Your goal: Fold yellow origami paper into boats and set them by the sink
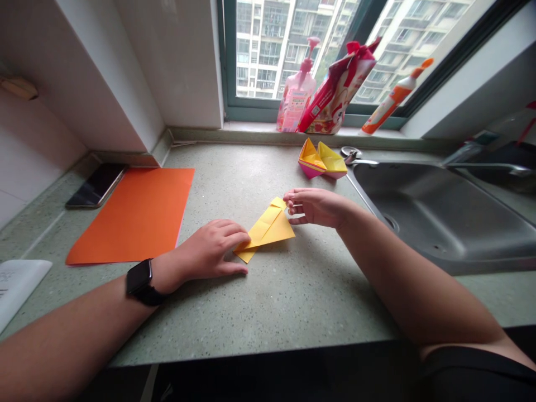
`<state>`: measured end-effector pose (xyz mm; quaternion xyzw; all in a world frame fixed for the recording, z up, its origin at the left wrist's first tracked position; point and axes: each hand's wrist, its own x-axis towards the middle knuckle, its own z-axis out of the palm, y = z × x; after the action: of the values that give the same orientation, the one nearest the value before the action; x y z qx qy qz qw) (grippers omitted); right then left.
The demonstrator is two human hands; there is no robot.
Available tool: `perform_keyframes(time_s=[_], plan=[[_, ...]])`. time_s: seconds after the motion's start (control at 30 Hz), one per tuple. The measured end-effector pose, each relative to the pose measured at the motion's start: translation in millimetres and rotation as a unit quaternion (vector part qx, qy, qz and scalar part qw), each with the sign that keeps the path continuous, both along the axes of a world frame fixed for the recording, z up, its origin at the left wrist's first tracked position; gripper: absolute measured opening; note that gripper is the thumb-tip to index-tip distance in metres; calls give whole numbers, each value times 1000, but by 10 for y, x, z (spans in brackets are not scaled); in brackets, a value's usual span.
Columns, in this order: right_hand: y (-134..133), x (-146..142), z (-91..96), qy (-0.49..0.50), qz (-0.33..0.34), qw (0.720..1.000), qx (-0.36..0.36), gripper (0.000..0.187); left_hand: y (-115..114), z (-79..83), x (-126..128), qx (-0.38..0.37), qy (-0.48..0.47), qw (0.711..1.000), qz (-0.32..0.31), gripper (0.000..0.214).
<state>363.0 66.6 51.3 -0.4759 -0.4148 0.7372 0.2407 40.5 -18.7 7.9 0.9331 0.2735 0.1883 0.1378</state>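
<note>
A piece of folded yellow paper [270,226] lies on the countertop between my hands, with creases and a small folded flap at its far end. My left hand [218,248], with a black watch [141,279] on the wrist, rests at the paper's near left end. Its fingertips touch the edge there, thumb and fingers apart. My right hand [312,206] is raised at the far right corner of the paper, fingers loosely curved and apart. Whether its fingertips touch the paper is hard to see.
Orange paper sheets [138,218] and a phone [96,186] lie at the left. Folded paper boats [322,159] stand near the sink [444,212] on the right. A pump bottle [296,97], a red bag [337,92] and an orange bottle [393,100] line the windowsill.
</note>
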Motion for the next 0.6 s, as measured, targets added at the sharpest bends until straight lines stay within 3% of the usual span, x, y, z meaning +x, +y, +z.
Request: perform_keyframes(time_s=[0.23, 0.4, 0.6], plan=[[-58, -65, 41, 58, -37, 997, 23, 23, -33, -13, 27, -21, -28, 999, 27, 23], [-110, -132, 59, 107, -66, 991, 53, 26, -42, -43, 42, 3, -25, 998, 63, 30], [-189, -212, 39, 145, -57, 980, 125, 22, -40, -54, 27, 26, -34, 991, 130, 21]])
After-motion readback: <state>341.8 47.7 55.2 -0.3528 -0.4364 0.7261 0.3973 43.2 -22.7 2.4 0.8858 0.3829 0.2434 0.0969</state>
